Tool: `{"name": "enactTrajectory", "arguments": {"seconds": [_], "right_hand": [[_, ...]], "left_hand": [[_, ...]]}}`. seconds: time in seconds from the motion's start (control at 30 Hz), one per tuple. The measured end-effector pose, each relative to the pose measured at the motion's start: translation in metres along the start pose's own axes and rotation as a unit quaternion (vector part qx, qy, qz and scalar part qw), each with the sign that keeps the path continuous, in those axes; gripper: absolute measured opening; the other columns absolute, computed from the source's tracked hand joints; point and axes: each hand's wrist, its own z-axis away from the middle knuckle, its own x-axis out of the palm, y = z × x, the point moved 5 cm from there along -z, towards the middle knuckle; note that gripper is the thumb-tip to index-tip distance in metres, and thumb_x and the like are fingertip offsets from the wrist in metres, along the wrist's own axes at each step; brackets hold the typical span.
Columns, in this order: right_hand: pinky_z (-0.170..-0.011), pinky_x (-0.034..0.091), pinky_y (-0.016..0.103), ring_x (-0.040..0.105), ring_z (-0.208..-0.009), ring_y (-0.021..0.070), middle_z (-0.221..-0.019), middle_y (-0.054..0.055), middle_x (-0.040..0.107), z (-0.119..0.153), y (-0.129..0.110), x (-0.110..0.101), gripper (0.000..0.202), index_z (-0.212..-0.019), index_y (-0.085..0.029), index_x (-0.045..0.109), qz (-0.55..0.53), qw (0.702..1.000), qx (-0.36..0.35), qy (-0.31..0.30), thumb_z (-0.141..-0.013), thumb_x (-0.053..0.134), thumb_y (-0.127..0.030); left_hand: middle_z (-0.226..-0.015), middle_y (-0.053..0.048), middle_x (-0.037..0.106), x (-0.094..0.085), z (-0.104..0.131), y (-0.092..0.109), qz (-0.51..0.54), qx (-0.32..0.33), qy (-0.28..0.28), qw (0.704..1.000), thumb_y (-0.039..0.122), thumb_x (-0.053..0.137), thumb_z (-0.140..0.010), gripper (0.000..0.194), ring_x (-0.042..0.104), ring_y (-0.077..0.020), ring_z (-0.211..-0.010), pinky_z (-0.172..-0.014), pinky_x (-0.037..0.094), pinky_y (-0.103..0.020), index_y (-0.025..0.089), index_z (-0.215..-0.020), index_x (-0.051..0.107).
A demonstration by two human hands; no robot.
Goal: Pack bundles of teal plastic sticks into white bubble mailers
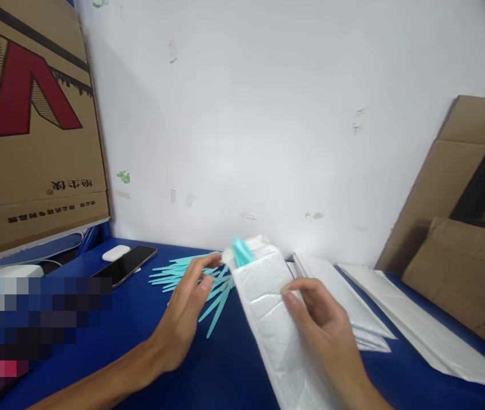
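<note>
My right hand (323, 330) pinches the side of a white padded mailer (270, 302) between thumb and fingers, holding it tilted above the table. From the mailer's mouth pokes the blurred end of a teal object (242, 252); the rest of it is hidden inside. At the mailer's upper left is my left hand (186, 307), thumb and fingers apart. Its fingertips reach the edge of the flap, and I cannot tell whether they touch it. Behind that hand, several thin, tapered teal strips (215, 313) lie fanned out on the blue table (220, 376).
White mailers (331, 290) lie stacked at right, with another white mailer (422, 324) beyond them. A phone (126, 265) and a white case (116, 252) lie at left. Cardboard boxes (37, 154) stand at left, and brown cardboard (464, 279) leans at right. A white wall (242, 114) rises behind.
</note>
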Motion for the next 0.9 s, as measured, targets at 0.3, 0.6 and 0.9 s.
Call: {"name": "enactTrajectory", "arguments": {"seconds": [0.3,0.6,0.9], "right_hand": [[-0.081,0.048,0.031,0.058,-0.095,0.0204,-0.1,0.005,0.058,0.015,-0.033,-0.017,0.009,-0.105,-0.027,0.058,0.076,0.974,-0.16,0.139,-0.098,0.052,-0.029],[-0.073,0.056,0.031,0.063,-0.087,0.0202,-0.103,0.006,0.062,0.01,-0.008,-0.003,0.024,-0.122,-0.029,0.049,0.036,0.996,-0.081,0.007,-0.098,0.051,-0.035],[-0.06,0.052,0.03,0.064,-0.07,0.0173,-0.096,0.001,0.064,0.025,0.02,0.032,0.048,-0.125,-0.03,0.038,-0.106,0.969,0.15,-0.163,-0.09,0.059,-0.056]], "left_hand": [[-0.151,-0.007,0.043,0.039,0.031,0.011,-0.044,0.069,-0.281,0.956,0.059,0.059,-0.087,0.075,0.043,-0.0301,-0.136,-0.116,0.033,-0.047,0.032,-0.152,0.035],[-0.124,-0.007,0.068,0.044,0.03,0.016,0.098,-0.042,-0.294,0.95,0.047,0.054,-0.094,0.047,0.063,-0.0274,-0.108,-0.097,0.052,-0.043,0.024,-0.135,0.058],[-0.131,-0.014,0.063,0.03,0.012,-0.025,0.222,-0.245,-0.117,0.937,0.053,0.066,-0.084,0.062,0.064,-0.0309,-0.114,-0.093,0.054,-0.044,0.017,-0.132,0.051]]}}
